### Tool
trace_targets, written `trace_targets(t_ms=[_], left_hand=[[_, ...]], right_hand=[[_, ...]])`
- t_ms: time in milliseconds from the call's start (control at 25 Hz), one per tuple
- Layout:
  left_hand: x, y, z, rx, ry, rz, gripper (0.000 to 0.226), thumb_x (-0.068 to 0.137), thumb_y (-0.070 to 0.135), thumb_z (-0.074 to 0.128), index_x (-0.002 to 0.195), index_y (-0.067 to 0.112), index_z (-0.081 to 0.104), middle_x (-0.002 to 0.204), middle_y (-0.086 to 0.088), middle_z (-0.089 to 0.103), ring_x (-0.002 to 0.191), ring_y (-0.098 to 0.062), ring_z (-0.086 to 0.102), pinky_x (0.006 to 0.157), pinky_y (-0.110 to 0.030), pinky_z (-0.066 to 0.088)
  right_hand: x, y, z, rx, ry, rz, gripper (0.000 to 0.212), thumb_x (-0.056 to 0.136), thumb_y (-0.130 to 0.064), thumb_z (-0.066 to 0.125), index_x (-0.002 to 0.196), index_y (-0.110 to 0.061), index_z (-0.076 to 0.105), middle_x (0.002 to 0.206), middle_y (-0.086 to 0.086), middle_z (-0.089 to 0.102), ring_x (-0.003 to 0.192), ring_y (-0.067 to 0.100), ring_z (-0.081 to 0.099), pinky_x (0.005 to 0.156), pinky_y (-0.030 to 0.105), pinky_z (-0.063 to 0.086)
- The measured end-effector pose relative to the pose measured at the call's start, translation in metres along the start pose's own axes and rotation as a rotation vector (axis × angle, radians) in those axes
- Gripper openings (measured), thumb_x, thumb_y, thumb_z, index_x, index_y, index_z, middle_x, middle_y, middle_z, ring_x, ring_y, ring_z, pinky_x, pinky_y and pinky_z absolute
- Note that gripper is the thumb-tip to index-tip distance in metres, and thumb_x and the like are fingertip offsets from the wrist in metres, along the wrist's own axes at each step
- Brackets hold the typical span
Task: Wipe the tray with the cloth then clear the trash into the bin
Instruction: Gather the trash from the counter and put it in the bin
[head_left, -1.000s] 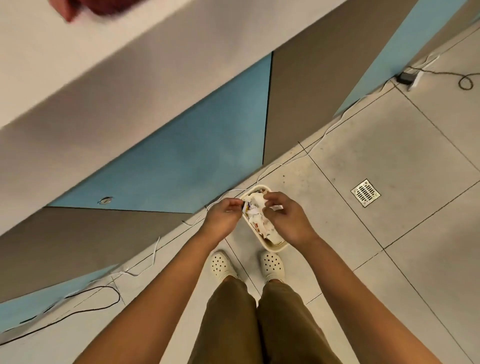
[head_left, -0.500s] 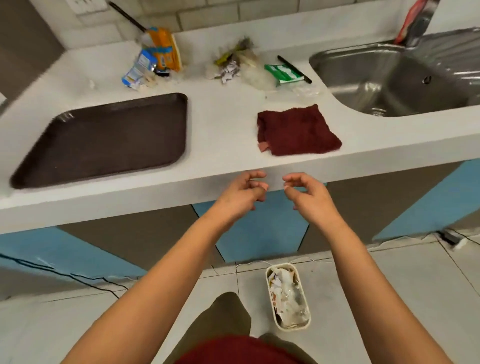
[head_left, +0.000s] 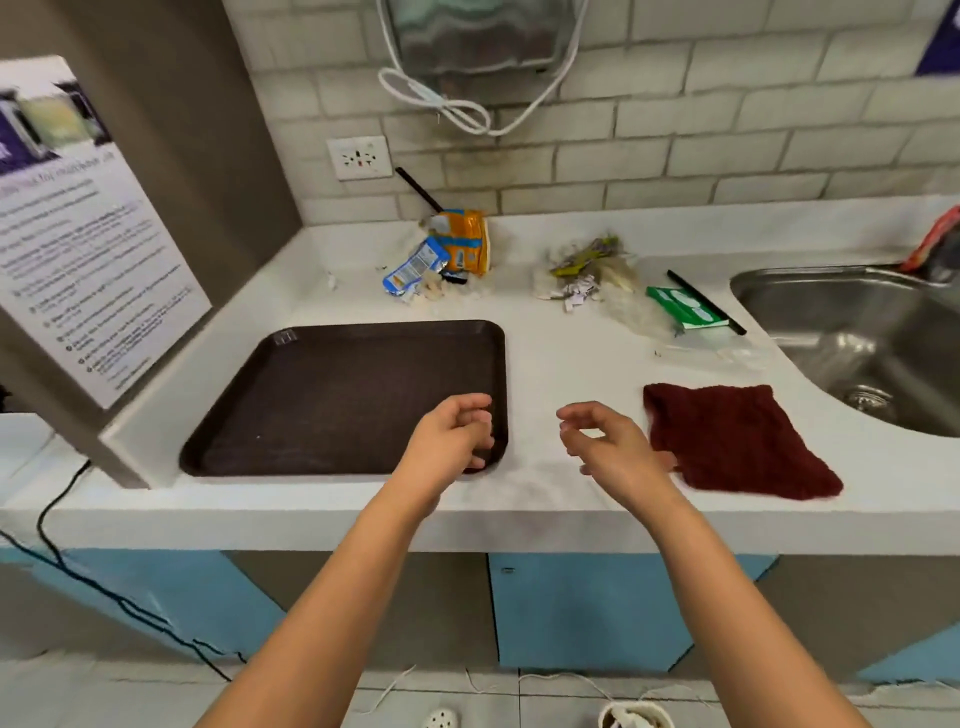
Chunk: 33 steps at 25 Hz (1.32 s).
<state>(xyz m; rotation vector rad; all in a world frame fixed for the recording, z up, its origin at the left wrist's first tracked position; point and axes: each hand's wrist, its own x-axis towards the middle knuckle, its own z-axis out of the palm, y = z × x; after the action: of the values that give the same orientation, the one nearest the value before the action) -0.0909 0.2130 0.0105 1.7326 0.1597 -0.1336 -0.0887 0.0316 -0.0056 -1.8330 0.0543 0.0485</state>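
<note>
A dark brown tray (head_left: 322, 395) lies bare on the white counter at the left. A dark red cloth (head_left: 737, 441) lies flat to its right near the front edge. Two heaps of trash sit at the back: orange and blue wrappers (head_left: 447, 254), and crumpled paper with a green packet (head_left: 623, 286). My left hand (head_left: 452, 441) hovers over the tray's front right corner, fingers loosely curled, holding nothing. My right hand (head_left: 608, 447) hangs empty between tray and cloth, fingers relaxed. The rim of the small cream bin (head_left: 636, 717) on the floor peeks in at the bottom edge.
A steel sink (head_left: 862, 343) is set into the counter at the right. A black straw (head_left: 706, 301) lies by the green packet. A printed sign (head_left: 88, 234) leans at the left. A wall socket (head_left: 358, 156) and white cables (head_left: 457, 109) are above.
A second ago both hands were down at the bin with crumpled trash. They let go and rose empty to counter height, and my view lifted from the floor to the counter.
</note>
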Motion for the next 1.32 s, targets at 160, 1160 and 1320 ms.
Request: trace_targets(t_ms=[160,1160,1320], left_hand=[[0.05,0.004,-0.069,0.002,0.063,0.019,0.029,0.091,0.006,0.048,0.114,0.021,0.058,0.09,0.007,0.059,0.079,-0.008,0.061,0.064,-0.022,0.05],[0.329,0.009,-0.184,0.137,0.207,-0.129,0.032,0.088,0.008,0.053,0.118,0.016,0.06,0.118,-0.005,0.057,0.103,-0.019,0.055,0.085,-0.03,0.044],[0.391,0.015,-0.182,0.385,0.194,-0.059,0.033,0.087,0.009,0.053,0.118,0.011,0.061,0.124,-0.008,0.061,0.111,-0.024,0.057,0.08,-0.021,0.039]], right_hand=[[0.056,-0.025,0.057,-0.026,0.011,0.014,0.016,0.087,-0.013,0.056,0.099,-0.021,0.062,0.092,-0.01,0.058,0.074,0.009,0.057,0.074,0.025,0.044],[0.286,-0.043,0.144,-0.344,-0.059,-0.009,0.016,0.087,-0.007,0.055,0.097,-0.017,0.063,0.092,-0.002,0.059,0.053,0.001,0.051,0.056,0.005,0.04],[0.341,-0.045,0.171,-0.469,-0.155,-0.077,0.016,0.088,-0.012,0.054,0.101,-0.016,0.062,0.097,0.0,0.057,0.07,0.01,0.055,0.066,0.015,0.042]])
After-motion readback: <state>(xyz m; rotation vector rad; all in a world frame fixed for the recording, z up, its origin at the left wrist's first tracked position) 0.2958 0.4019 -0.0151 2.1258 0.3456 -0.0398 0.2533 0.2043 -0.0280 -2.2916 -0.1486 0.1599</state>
